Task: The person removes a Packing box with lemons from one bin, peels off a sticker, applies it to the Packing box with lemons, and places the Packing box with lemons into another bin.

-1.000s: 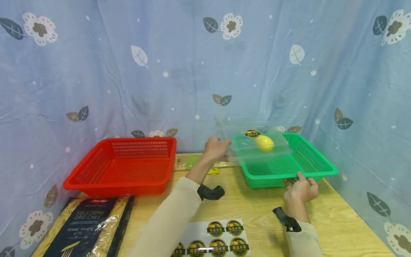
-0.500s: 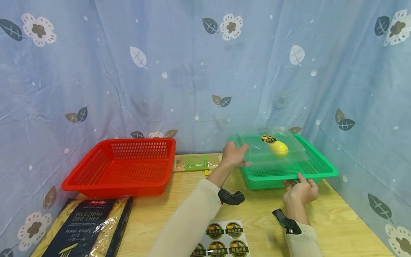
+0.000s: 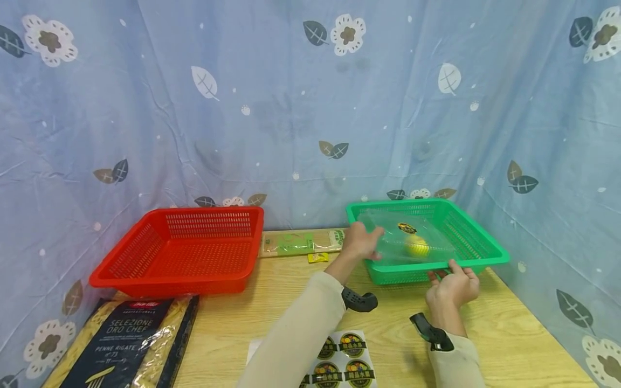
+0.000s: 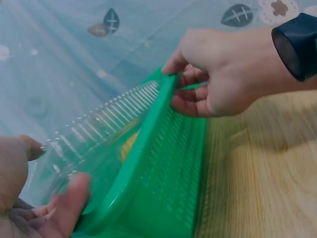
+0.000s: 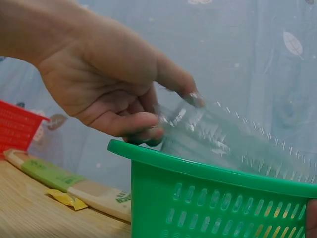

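A clear plastic fruit box (image 3: 390, 237) with a round black-and-gold label (image 3: 407, 228) slants down into the green basket (image 3: 485, 237). Inside it, toward its lower right end, lies a yellow fruit like a lemon (image 3: 418, 246). My left hand (image 3: 360, 241) holds the box's raised left end between thumb and fingers, close over the basket's left rim. In the right wrist view, the left hand (image 5: 111, 82) has the index finger on the box's upper edge. My right hand (image 3: 453, 284) grips the basket's front rim, thumb on top and fingers curled underneath.
A red basket (image 3: 194, 282) stands at the left, behind a bag of penne pasta (image 3: 121, 345). Along the back lie a long flat packet (image 3: 296, 243) and a small yellow sachet (image 3: 318, 257). A sticker sheet (image 3: 339, 372) lies in front, partly under my left sleeve.
My left hand has moved right and slightly down, lowering the clear box from above the green basket into it. The right hand has kept its grip on the rim.
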{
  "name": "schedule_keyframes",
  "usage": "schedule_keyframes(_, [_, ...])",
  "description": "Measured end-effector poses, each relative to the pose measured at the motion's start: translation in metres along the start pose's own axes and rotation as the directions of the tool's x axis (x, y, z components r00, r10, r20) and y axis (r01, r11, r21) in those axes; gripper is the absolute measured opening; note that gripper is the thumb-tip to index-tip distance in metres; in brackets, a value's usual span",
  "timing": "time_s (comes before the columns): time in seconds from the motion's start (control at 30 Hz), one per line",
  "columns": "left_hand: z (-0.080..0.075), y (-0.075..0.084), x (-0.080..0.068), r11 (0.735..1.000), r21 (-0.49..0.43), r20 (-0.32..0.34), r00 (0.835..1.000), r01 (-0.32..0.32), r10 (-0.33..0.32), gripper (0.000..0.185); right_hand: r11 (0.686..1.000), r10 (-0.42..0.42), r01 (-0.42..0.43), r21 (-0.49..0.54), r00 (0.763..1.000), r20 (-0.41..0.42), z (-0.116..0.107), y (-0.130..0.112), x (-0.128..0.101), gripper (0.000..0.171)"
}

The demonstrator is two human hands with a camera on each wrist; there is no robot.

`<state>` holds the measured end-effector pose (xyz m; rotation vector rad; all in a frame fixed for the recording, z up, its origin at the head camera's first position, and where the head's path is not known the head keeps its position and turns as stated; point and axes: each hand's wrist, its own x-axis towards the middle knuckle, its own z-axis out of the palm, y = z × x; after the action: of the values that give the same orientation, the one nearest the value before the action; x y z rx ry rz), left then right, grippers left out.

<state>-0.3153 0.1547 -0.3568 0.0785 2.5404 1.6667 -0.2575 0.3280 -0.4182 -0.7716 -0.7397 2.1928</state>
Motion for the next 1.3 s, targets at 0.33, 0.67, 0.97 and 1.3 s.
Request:
schedule_keyframes(0.33, [0.003, -0.003, -0.002, 0.969, 0.231, -0.04, 0.994, -0.087, 0.099, 0.06, 1.0, -0.013, 0.013, 0.014, 1.0, 0.002, -0.001, 0.002, -0.001, 0.016])
schedule_keyframes(0.67, [0.002, -0.008, -0.004, 0.969, 0.211, -0.01, 0.991, -0.127, 0.132, 0.047, 1.0, -0.012, 0.012, 0.028, 1.0, -0.004, -0.002, 0.001, -0.001, 0.014])
schedule_keyframes(0.97, [-0.001, -0.027, -0.012, 0.974, 0.023, -0.052, 0.973, -0.225, 0.226, 0.035, 1.0, -0.001, 0.001, 0.001, 1.0, -0.012, 0.0, 0.0, 0.0, 0.014])
schedule_keyframes(1.3, [-0.013, -0.045, -0.043, 0.942, -0.104, -0.072, 0.947, -0.318, 0.312, 0.029, 0.998, -0.055, 0.052, -0.025, 0.992, -0.11, 0.0, -0.002, 0.002, 0.03])
